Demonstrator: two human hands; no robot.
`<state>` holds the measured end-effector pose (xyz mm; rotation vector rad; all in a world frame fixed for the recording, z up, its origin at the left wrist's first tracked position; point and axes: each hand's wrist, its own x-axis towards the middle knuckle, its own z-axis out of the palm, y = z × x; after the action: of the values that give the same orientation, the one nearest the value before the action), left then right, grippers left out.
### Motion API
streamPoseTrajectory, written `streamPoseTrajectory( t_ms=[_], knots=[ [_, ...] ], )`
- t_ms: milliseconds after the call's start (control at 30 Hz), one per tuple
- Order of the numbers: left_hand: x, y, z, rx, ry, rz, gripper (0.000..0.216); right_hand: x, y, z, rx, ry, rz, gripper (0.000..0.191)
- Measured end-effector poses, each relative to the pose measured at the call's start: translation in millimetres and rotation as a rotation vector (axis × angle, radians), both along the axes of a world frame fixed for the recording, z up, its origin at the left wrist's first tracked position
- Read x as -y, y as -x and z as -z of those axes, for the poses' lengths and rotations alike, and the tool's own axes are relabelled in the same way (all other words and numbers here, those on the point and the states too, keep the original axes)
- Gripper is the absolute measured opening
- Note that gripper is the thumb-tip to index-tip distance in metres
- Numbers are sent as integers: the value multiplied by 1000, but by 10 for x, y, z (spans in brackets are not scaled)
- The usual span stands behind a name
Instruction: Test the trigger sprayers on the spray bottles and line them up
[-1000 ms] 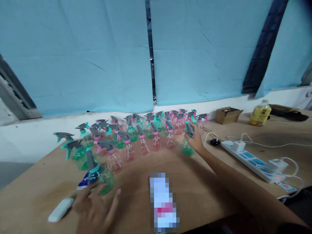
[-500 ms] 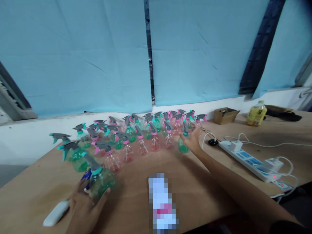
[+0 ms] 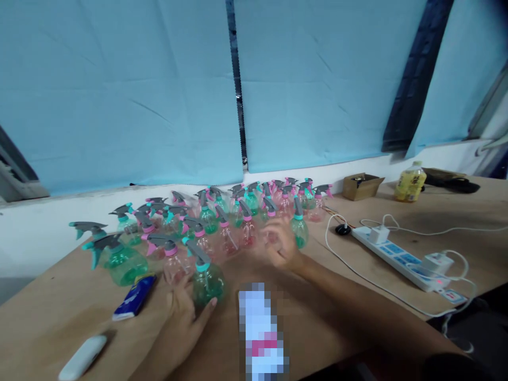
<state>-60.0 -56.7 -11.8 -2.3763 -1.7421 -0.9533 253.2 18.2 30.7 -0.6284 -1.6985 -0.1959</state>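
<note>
My left hand (image 3: 184,312) is wrapped around a green spray bottle (image 3: 208,286) with a grey and turquoise trigger head, at the near side of the bottle group. My right hand (image 3: 282,244), slightly blurred, has its fingers loosely curled and apart in front of a pink spray bottle (image 3: 271,209), whose body it partly covers. I see nothing held in it. Just right of it another green spray bottle (image 3: 299,230) stands upright. Pink spray bottles (image 3: 248,233) line up between the two hands.
More spray bottles (image 3: 127,262) crowd toward the wall. A blue tube-like packet (image 3: 135,297), a white case (image 3: 83,357) and a pixelated phone-like object (image 3: 260,328) lie in front. To the right are a power strip (image 3: 397,256) with cables, a small carton (image 3: 362,188) and a yellow drink bottle (image 3: 410,182).
My left hand has carried its green spray bottle rightward, uncovering the blue packet. My right hand has come away from the green spray bottle on the right and moved left.
</note>
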Motion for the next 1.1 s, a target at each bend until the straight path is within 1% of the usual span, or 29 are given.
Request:
streamPoseTrajectory(
  t_ms=[33,67,133,167,200,300,333,367,433,533,633,700,800,900,1000,1100],
  knots=[
    [-61,-47,-15,5,30,-3,72,33,93,15,66,36,-58,25],
    [-119,-93,-36,4,65,20,73,56,178,32,70,49,-95,21],
    [-223,-187,-87,-2,105,82,73,69,321,69,62,119,-144,19],
    [-268,-234,-112,5,118,115,73,61,377,86,57,171,-157,22],
    [-310,-282,-132,13,131,148,73,44,425,101,49,230,-176,29],
    [-429,-422,-152,31,144,212,71,-49,530,121,7,402,-283,61],
    [-469,-469,-145,38,145,226,71,-91,556,120,-13,448,-336,67],
    [-508,-514,-134,43,150,243,72,-138,579,116,-34,488,-392,68],
    [-580,-602,-109,70,158,265,74,-239,617,103,-93,551,-478,58],
    [-648,-707,-88,147,179,283,77,-385,650,86,-214,623,-528,40],
    [-653,-749,-94,200,201,353,73,-482,651,67,-256,707,-557,27],
    [-637,-739,-95,210,259,407,67,-510,637,45,-252,759,-601,22],
    [-636,-690,-68,246,369,415,55,-518,601,0,-278,835,-728,26],
    [-694,-647,-25,339,419,415,36,-531,561,-26,-287,911,-835,33],
    [-771,-631,3,450,476,425,29,-561,541,-9,-284,936,-872,33],
    [-811,-628,16,521,526,433,29,-575,546,25,-331,944,-854,30]
  ],
)
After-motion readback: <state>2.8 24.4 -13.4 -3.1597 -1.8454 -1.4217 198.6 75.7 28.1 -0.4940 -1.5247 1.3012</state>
